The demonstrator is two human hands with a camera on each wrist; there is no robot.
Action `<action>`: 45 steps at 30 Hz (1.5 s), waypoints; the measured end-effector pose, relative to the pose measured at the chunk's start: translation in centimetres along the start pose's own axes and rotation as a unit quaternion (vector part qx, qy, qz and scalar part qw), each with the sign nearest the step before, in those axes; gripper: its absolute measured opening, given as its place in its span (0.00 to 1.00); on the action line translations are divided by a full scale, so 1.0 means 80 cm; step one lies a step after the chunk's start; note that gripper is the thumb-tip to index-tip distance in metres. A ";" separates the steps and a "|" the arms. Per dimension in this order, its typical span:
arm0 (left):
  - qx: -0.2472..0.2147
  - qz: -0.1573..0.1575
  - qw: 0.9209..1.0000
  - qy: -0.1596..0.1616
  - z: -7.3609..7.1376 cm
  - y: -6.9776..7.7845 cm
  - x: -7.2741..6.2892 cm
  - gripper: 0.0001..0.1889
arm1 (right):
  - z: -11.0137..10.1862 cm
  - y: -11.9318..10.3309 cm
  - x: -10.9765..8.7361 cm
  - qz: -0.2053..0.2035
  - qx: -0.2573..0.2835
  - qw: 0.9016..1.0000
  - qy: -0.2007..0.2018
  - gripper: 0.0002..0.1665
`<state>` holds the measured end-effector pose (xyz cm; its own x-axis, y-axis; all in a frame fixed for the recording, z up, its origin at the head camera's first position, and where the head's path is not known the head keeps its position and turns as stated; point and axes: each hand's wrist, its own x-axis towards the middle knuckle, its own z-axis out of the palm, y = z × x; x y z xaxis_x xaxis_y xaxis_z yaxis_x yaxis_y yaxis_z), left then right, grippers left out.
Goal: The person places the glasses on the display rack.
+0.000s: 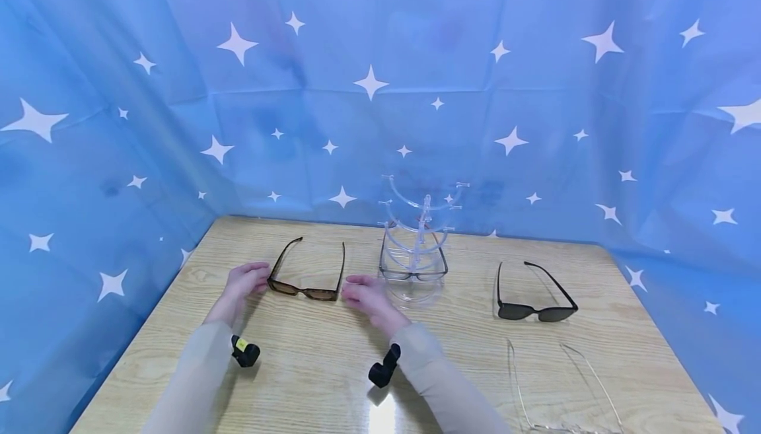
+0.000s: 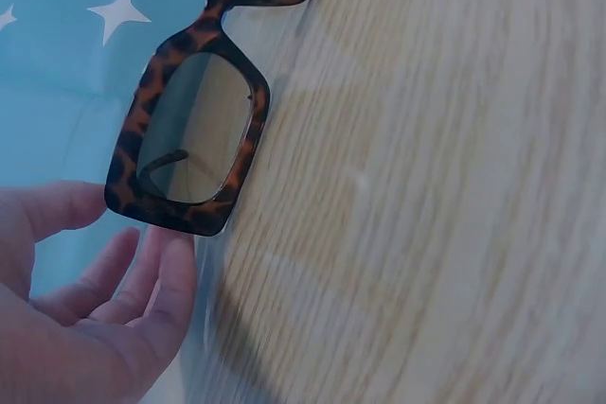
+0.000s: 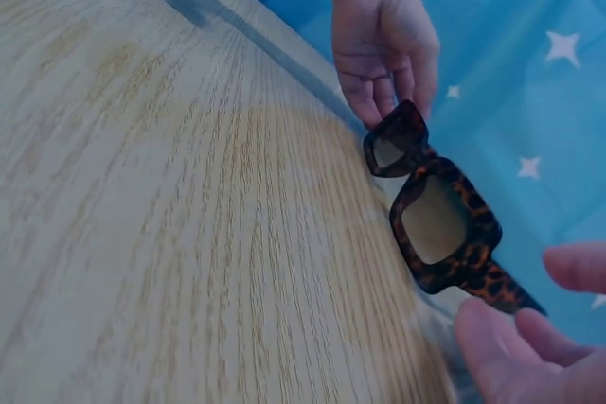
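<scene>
Tortoiseshell sunglasses (image 1: 302, 290) stand on the wooden table, lenses toward me and temples spread toward the back. At their left corner is my left hand (image 1: 246, 280); in the left wrist view its thumb (image 2: 71, 207) reaches the frame's outer corner and its relaxed fingers (image 2: 175, 281) sit just behind the lower edge. On the other side, my right hand (image 1: 368, 295) is beside the right hinge. The right wrist view shows its thumb and fingers (image 3: 488, 342) apart, with the temple end (image 3: 507, 290) between them in that view.
A clear tiered display rack (image 1: 427, 208) stands at the back centre, with dark-rimmed glasses (image 1: 410, 277) at its lower part. Black sunglasses (image 1: 516, 312) lie to the right. Thin clear-framed glasses (image 1: 518, 388) lie at the front right. A starry blue curtain (image 1: 333, 117) hangs behind the table.
</scene>
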<state>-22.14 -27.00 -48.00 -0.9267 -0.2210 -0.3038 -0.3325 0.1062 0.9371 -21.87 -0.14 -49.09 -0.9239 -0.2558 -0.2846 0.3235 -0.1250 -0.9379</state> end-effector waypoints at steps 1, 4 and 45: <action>0.002 -0.004 1.000 -0.004 0.000 0.000 0.001 0.24 | 0.001 0.000 0.000 0.002 0.001 1.000 -0.003 0.24; -0.002 -0.016 1.000 -0.009 0.001 -0.001 0.003 0.24 | 0.001 0.002 0.002 0.011 -0.002 1.000 -0.011 0.23; -0.131 -0.016 0.988 -0.080 -0.009 -0.002 -0.030 0.22 | 0.001 -0.005 -0.019 -0.005 -0.012 1.000 0.002 0.19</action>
<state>-19.71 -27.21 -47.30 -0.9390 -0.0622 -0.3383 -0.3255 -0.1579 0.9323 -20.62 0.24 -48.25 -0.9276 -0.2509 -0.2767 0.3102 -0.1050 -0.9448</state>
